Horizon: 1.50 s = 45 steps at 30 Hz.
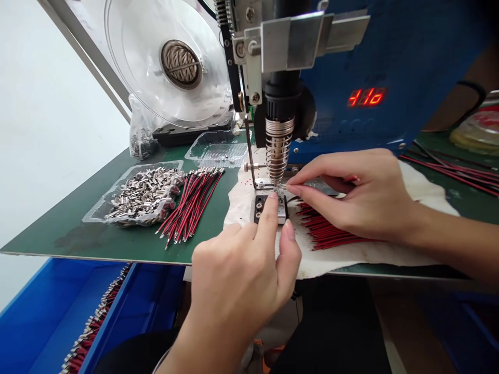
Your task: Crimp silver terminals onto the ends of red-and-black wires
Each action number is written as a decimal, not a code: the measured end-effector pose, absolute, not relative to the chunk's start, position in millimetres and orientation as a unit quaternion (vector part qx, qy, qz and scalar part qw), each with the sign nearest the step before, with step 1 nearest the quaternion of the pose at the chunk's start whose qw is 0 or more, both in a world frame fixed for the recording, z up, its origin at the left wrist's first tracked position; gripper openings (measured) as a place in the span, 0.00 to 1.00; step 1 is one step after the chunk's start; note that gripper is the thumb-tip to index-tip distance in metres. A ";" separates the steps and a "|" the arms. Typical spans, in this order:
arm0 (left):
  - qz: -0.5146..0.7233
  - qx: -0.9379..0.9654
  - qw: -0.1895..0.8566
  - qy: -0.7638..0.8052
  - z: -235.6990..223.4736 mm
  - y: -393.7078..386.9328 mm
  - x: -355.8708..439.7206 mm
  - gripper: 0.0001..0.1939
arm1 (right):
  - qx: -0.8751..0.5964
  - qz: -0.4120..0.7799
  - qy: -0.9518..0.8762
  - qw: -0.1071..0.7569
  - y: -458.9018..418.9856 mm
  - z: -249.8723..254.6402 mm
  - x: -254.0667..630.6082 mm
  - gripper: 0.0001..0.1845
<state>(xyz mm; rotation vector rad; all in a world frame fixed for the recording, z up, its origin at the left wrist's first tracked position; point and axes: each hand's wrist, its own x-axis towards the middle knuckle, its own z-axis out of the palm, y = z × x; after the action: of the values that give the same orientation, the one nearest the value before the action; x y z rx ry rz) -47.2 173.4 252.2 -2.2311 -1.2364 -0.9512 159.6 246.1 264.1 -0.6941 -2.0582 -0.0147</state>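
My left hand reaches up to a small dark metal fixture under the soldering tip, its forefinger and thumb pinched on a small part there that the fingers mostly hide. My right hand comes in from the right and pinches a thin red-and-black wire at the same spot. A bundle of red-and-black wires lies under my right hand on a white cloth.
A clear tray of small metal connectors and a fan of finished wires lie left on the green mat. A blue machine with a red display stands behind. A clear reel and a blue bin are nearby.
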 end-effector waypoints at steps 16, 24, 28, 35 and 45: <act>-0.309 -0.807 0.211 -0.457 253.3 167.9 -50.1 0.22 | -0.279 0.000 -0.837 0.471 245.9 264.4 161.0 0.07; -0.271 -0.803 0.208 -0.489 256.4 166.2 -47.9 0.22 | -0.291 -0.002 -0.839 0.460 244.6 264.6 160.9 0.05; -0.291 -0.801 0.207 -0.480 252.8 167.3 -50.1 0.22 | -0.283 -0.001 -0.844 0.456 244.5 265.1 162.0 0.05; -0.300 -0.803 0.194 -0.476 254.5 167.8 -51.5 0.22 | -0.288 -0.002 -0.842 0.455 242.7 264.9 160.4 0.04; -0.438 -0.741 -0.124 -0.494 256.1 210.1 -76.1 0.11 | -0.296 -0.012 -0.838 0.458 244.2 265.4 160.8 0.04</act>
<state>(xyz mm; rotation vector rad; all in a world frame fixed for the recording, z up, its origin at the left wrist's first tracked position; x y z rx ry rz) -76.1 210.1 256.1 -2.5299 -1.6880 -1.4963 160.8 244.2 265.4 -0.7299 -2.0643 -0.0295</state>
